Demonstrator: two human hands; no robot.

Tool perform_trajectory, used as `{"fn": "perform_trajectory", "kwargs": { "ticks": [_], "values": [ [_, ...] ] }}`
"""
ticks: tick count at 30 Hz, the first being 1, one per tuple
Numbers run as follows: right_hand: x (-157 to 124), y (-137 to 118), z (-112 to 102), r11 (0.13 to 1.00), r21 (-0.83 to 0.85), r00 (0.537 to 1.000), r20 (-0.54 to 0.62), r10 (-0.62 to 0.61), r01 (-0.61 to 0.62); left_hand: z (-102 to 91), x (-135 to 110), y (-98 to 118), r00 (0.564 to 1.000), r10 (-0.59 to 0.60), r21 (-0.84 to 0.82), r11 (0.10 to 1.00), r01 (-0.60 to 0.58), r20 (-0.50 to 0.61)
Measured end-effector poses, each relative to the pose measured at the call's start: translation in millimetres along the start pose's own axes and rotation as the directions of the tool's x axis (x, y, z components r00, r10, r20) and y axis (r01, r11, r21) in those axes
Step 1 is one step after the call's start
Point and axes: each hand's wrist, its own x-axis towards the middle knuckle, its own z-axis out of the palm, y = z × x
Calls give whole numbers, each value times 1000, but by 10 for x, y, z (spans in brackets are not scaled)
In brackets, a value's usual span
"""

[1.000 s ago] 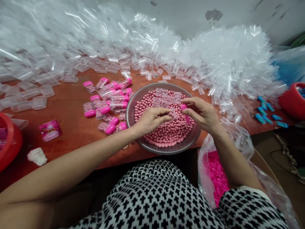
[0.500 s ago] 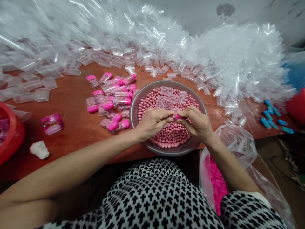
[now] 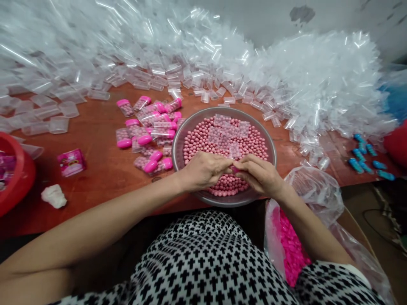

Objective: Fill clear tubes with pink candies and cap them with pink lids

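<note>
- One red tub (image 3: 23, 180) stands at the far left; a pink printed packet (image 3: 71, 162) and a white crumpled lump (image 3: 54, 196) lie near it.
- Pink-capped bead tubes (image 3: 144, 140) are heaped just left of the metal bowl (image 3: 178, 146).
- Left hand (image 3: 205, 170), over the bowl: fingers pinched, seemingly on a clear tube (image 3: 234, 150) whose end shows beyond the fingertips, above the pink beads (image 3: 227, 187).
- A second ago that tube and the pink cap (image 3: 235, 169) were apart; now they meet between the hands, which have dropped nearer the person. Fingers hide whether the cap is seated.
- Right hand (image 3: 263, 176): thumb and fingers grip the cap. Loose clear tubes (image 3: 243, 129) lie beyond, on the beads.
- Right forearm (image 3: 313, 231) crosses the plastic bag (image 3: 318, 186), partly covering its bright pink pieces (image 3: 292, 252).
- Blue-capped tubes (image 3: 355, 165) lie farthest right.
</note>
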Motion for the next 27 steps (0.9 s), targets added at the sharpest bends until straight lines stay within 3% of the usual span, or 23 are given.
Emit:
{"fn": "perform_trajectory", "kwargs": {
  "ticks": [2, 5, 9, 12, 14, 20, 27],
  "values": [
    [-28, -21, 48, 998, -35, 994, -102, 48, -52, -4, 38, 5, 1000, 19, -2, 1000, -19, 12],
    [22, -28, 98, 986, -45, 970, -189, 151, -162, -27, 102, 5, 999, -50, -100, 994, 50, 0],
    [164, -5, 68, 958, 80, 924, -251, 288, -276, -67, 121, 3, 983, -185, -303, 937, 174, -5],
    [214, 3, 51, 928, 171, 866, -335, 372, -332, -71, 113, 14, 972, -232, -337, 919, 204, -44],
    [221, -2, 69, 924, 168, 850, -361, 383, -345, -66, 114, 27, 969, -241, -339, 917, 210, -51],
    [226, -58, 97, 959, 13, 914, -300, 274, -284, -87, 97, 66, 965, -247, -362, 910, 200, -87],
    [214, -101, 90, 983, -71, 949, -283, 141, -167, -67, 47, 38, 983, -91, -175, 983, 62, -162]
  ]
}}
